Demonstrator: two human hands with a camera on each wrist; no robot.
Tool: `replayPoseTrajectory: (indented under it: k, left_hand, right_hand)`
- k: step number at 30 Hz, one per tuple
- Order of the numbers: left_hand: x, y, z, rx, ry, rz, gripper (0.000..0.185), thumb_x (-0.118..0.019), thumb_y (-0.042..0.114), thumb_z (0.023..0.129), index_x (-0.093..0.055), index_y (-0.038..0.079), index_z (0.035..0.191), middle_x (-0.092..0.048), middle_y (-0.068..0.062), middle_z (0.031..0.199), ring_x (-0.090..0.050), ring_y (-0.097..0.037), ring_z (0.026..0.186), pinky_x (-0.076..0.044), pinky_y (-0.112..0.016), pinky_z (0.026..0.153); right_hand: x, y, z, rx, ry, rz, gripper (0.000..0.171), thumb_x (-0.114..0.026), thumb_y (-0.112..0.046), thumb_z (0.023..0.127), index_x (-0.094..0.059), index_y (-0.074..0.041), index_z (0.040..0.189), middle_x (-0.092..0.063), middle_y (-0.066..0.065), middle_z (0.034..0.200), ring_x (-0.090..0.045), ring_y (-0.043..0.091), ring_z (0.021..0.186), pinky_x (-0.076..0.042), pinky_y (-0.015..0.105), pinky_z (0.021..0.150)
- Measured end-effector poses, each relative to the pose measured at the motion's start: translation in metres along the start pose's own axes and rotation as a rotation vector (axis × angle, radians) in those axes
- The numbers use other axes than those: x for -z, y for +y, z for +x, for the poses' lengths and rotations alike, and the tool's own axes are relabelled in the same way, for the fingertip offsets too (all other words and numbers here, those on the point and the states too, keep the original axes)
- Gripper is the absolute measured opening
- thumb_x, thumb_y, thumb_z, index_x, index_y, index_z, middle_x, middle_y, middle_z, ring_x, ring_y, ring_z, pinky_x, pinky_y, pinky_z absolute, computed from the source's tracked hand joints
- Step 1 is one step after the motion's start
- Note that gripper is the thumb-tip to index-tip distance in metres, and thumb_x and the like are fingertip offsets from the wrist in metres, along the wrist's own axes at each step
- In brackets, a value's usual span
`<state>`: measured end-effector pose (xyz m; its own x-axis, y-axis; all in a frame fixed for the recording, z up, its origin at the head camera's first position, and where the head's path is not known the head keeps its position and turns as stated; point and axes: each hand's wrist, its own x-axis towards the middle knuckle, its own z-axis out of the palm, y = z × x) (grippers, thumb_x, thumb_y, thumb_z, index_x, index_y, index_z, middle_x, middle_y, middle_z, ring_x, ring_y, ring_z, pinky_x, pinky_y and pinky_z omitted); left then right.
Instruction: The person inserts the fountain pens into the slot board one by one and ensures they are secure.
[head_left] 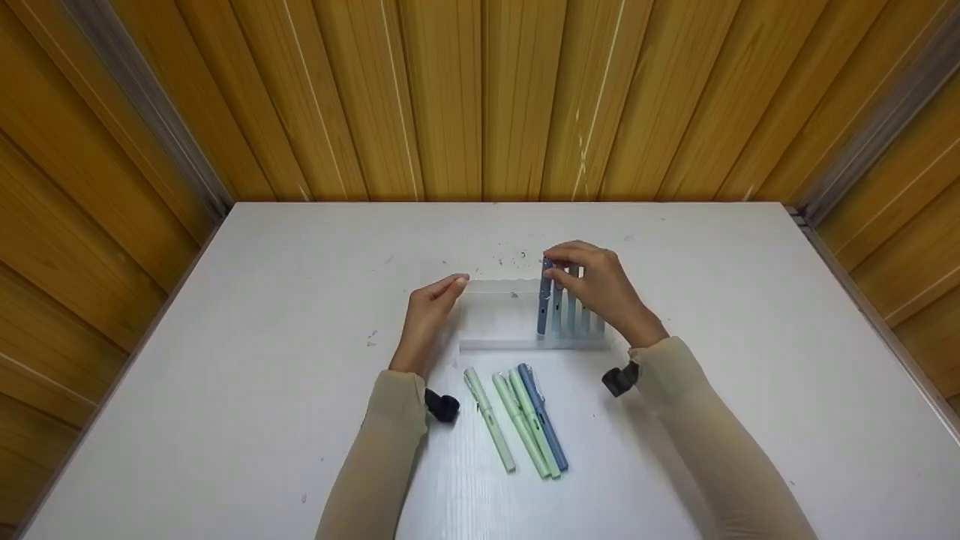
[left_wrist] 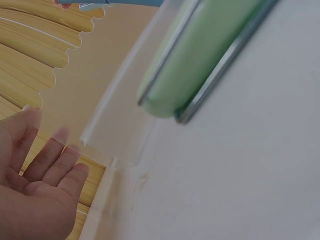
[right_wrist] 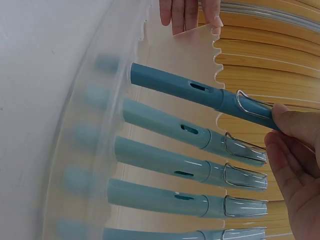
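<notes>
And there you were, both hands on the job! Your right hand (head_left: 600,281) had the top of a dark blue pen (head_left: 543,307) pinched between thumb and fingers, right by its metal clip, the pen close to upright. Its lower end met the ledge of the clear rack (head_left: 495,315); whether it was fully seated, you couldn't tell. Over on the other side, your left hand (head_left: 429,311) pinched the rack's upper corner, thumb and forefinger at the scalloped edge, the remaining fingers reaching loosely behind the panel.

What a line-up next to your right hand! Four lighter blue pens (right_wrist: 165,160) stood in a row in the rack, clips up, just beside the dark one. Nearer you, on the white table (head_left: 225,360), lay three green pens (head_left: 490,420) and a loose blue pen (head_left: 545,420): one green apart on the left, the other two side by side, the blue along their right. A green one loomed large and blurred before your left wrist view. Behind it all ran the wood-patterned wall (head_left: 517,97), and long beige sleeves (head_left: 390,442) covered your arms.
</notes>
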<state>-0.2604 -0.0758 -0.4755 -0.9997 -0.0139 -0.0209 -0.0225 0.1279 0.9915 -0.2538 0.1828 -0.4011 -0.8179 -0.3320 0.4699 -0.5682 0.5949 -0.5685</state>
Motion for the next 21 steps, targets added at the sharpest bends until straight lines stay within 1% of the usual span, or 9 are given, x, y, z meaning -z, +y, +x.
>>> replayPoseTrajectory:
  k: [3,6,10,15,17,21]
  left_hand:
    - [0.0001,-0.0003,0.0003,-0.005,0.001,0.006,0.037,-0.063,0.041,0.092,-0.069,0.018,0.121,-0.063,0.000,0.130,-0.052,-0.017,0.129,-0.042,-0.037,0.109]
    - [0.0003,-0.0008,0.0009,-0.009,0.004,0.011,0.037,-0.063,0.041,0.092,-0.069,0.018,0.120,-0.063,0.000,0.130,-0.052,-0.017,0.129,-0.041,-0.036,0.109]
    - [0.0006,-0.0010,0.0017,-0.008,0.008,0.017,0.037,-0.062,0.042,0.092,-0.069,0.018,0.120,-0.064,0.000,0.129,-0.052,-0.017,0.129,-0.041,-0.036,0.110]
    - [0.0007,-0.0018,0.0035,-0.014,0.012,0.026,0.037,-0.063,0.041,0.092,-0.069,0.017,0.120,-0.064,-0.001,0.129,-0.053,-0.018,0.129,-0.041,-0.036,0.109]
    - [0.0005,-0.0021,0.0038,-0.013,0.014,0.029,0.036,-0.063,0.040,0.092,-0.069,0.017,0.120,-0.064,-0.001,0.129,-0.053,-0.018,0.129,-0.041,-0.036,0.109]
    - [0.0002,-0.0024,0.0032,0.000,0.012,0.031,0.037,-0.063,0.042,0.092,-0.069,0.018,0.120,-0.064,-0.001,0.129,-0.053,-0.019,0.129,-0.041,-0.037,0.110]
  right_hand:
    - [0.0011,0.0000,0.0005,0.046,-0.008,-0.042,0.028,-0.072,-0.008,0.084,-0.070,-0.002,0.112,-0.070,0.011,0.113,-0.065,0.025,0.108,-0.053,0.038,0.094]
    - [0.0022,-0.0001,0.0013,0.072,-0.016,-0.083,0.029,-0.073,-0.009,0.084,-0.070,-0.004,0.113,-0.070,0.011,0.113,-0.063,0.025,0.110,-0.052,0.040,0.096]
    - [0.0039,0.0000,0.0037,0.087,-0.031,-0.118,0.028,-0.073,-0.009,0.084,-0.071,-0.006,0.112,-0.070,0.008,0.110,-0.062,0.022,0.108,-0.052,0.038,0.096]
    - [0.0042,0.0028,0.0070,0.127,-0.039,-0.134,0.026,-0.073,-0.008,0.084,-0.071,-0.005,0.110,-0.071,0.008,0.108,-0.062,0.023,0.107,-0.053,0.038,0.095]
    - [0.0037,0.0043,0.0079,0.128,-0.044,-0.134,0.026,-0.073,-0.008,0.084,-0.071,-0.004,0.110,-0.071,0.008,0.108,-0.062,0.023,0.107,-0.052,0.038,0.095]
    - [0.0029,0.0056,0.0097,0.095,-0.061,-0.141,0.027,-0.072,-0.009,0.085,-0.071,-0.004,0.112,-0.071,0.009,0.110,-0.061,0.024,0.108,-0.052,0.040,0.096]
